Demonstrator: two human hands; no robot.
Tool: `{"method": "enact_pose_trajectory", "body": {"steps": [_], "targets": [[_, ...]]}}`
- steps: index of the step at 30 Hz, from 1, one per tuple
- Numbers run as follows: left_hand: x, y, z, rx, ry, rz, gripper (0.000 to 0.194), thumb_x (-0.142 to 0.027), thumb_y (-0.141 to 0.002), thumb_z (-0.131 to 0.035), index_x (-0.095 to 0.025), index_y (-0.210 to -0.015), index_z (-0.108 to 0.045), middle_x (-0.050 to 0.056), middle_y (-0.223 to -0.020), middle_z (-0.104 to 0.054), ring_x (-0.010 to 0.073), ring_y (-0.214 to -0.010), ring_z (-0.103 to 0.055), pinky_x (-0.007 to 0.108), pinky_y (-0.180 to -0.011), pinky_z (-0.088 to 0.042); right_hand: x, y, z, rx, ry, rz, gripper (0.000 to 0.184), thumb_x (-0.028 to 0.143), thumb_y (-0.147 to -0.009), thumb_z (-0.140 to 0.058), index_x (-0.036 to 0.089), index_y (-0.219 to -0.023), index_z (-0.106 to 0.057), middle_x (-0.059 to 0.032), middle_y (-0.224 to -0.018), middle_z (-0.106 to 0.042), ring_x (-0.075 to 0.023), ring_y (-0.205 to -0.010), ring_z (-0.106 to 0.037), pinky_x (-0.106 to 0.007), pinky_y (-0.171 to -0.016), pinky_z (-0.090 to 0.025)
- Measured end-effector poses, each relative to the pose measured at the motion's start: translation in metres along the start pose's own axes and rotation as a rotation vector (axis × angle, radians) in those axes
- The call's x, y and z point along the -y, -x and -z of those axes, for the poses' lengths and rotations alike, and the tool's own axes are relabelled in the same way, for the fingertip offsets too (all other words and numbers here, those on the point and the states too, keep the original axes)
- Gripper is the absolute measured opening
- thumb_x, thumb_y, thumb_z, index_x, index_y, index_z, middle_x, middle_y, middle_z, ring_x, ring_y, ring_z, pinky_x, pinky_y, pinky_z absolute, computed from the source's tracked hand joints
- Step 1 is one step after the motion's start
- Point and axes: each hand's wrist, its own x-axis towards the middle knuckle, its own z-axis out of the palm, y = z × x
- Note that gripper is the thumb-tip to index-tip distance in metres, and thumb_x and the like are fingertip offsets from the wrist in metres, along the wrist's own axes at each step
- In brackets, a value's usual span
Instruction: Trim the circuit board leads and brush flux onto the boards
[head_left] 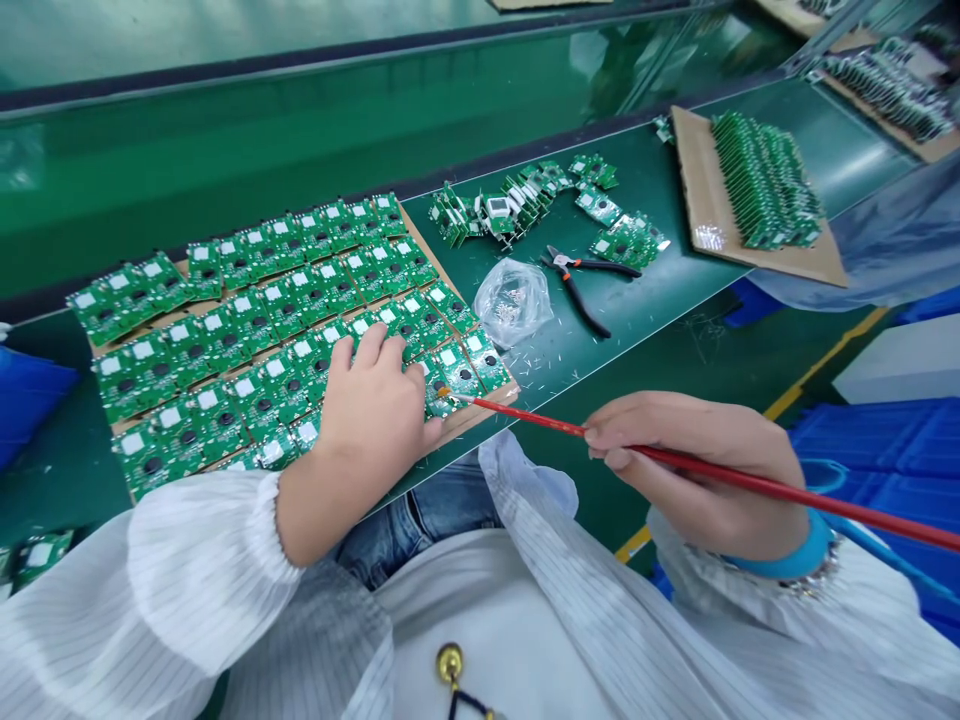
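**Left to right.**

Green printed circuit boards (247,340): many, in close rows on a cardboard sheet (484,412), the sheet lying on a green tabletop (600,370). White square components and round black parts on each board.

Left hand (371,405): resting on the right end of the rows, palm down, fingers (367,350) slightly spread and lightly curled, holding nothing. White striped smock sleeve (150,580) gathered at the wrist.

Red-handled brush (540,418): long axis running from lower right up to the left, its handle passing out of view at the right edge. Fine tip on a board at the sheet's near right corner, just beside the left thumb (431,432). The left hand is nearer this tip; the right hand sits farther back along the handle.

Clear plastic bag (514,302): crumpled, small metallic contents, beyond the brush. White clippings scattered about it.

Pliers (577,285): red and black grips, lying open on the tabletop.

Right hand (697,465): fingers (611,445) closed around the brush handle in a pencil-style hold. Blue wristband (787,560) at the cuff.

Cardboard tray (757,190): upright boards in packed rows, upper right.
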Motion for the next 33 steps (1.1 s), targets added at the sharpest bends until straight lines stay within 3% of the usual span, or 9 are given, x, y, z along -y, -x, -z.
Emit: {"method": "enact_pose_trajectory", "body": {"steps": [7, 12, 16, 23, 27, 33], "targets": [[-0.001, 0.000, -0.001, -0.003, 0.016, 0.008, 0.047, -0.054, -0.074, -0.060, -0.012, -0.092, -0.071, 0.019, -0.109, -0.060, 0.0378, -0.119, -0.042, 0.051, -0.095, -0.034, -0.001, -0.007, -0.011, 0.042, -0.035, 0.031, 0.013, 0.004, -0.075, -0.058, 0.016, -0.078, -0.063, -0.0040, -0.074, -0.069, -0.0099, -0.070, -0.066, -0.016, -0.065, -0.053], [-0.002, 0.000, 0.000, -0.002, 0.019, 0.005, 0.042, -0.047, -0.074, -0.061, -0.012, -0.094, -0.071, 0.020, -0.115, -0.059, 0.0385, -0.122, -0.040, 0.052, -0.096, -0.033, 0.004, -0.009, -0.005, 0.130, -0.004, 0.036, 0.015, 0.005, -0.076, -0.056, 0.017, -0.078, -0.063, -0.0033, -0.074, -0.069, -0.0094, -0.067, -0.066, -0.015, -0.062, -0.053], [-0.002, -0.001, 0.001, 0.009, 0.021, 0.007, 0.047, -0.054, -0.075, -0.058, -0.011, -0.091, -0.071, 0.020, -0.111, -0.060, 0.0386, -0.121, -0.040, 0.052, -0.096, -0.034, 0.005, -0.007, 0.001, 0.086, 0.033, 0.017, 0.016, 0.004, -0.076, -0.054, 0.019, -0.078, -0.062, -0.0024, -0.073, -0.069, -0.0103, -0.066, -0.066, -0.017, -0.060, -0.053], [0.001, 0.002, 0.002, 0.031, 0.013, 0.022, 0.047, -0.050, -0.073, -0.062, -0.011, -0.098, -0.069, 0.020, -0.116, -0.059, 0.0381, -0.123, -0.039, 0.052, -0.098, -0.032, 0.005, 0.000, 0.003, -0.020, 0.015, 0.008, 0.018, 0.004, -0.076, -0.056, 0.022, -0.080, -0.060, -0.0005, -0.073, -0.067, -0.0096, -0.068, -0.065, -0.016, -0.062, -0.054], [0.010, 0.016, 0.004, 0.009, -0.034, 0.045, 0.050, -0.048, -0.070, -0.065, -0.013, -0.106, -0.067, 0.019, -0.122, -0.056, 0.0398, -0.125, -0.037, 0.053, -0.096, -0.034, 0.006, -0.001, -0.006, -0.017, -0.075, 0.002, 0.019, 0.003, -0.076, -0.056, 0.021, -0.080, -0.062, -0.0008, -0.072, -0.067, -0.0099, -0.067, -0.065, -0.017, -0.061, -0.054], [0.017, 0.029, 0.001, 0.032, -0.062, 0.075, 0.050, -0.052, -0.070, -0.064, -0.015, -0.102, -0.068, 0.019, -0.120, -0.057, 0.0407, -0.125, -0.037, 0.053, -0.096, -0.035, 0.007, -0.011, -0.025, 0.009, -0.163, 0.060, 0.016, 0.005, -0.076, -0.056, 0.018, -0.080, -0.063, -0.0029, -0.072, -0.068, -0.0115, -0.066, -0.066, -0.019, -0.059, -0.055]]}}
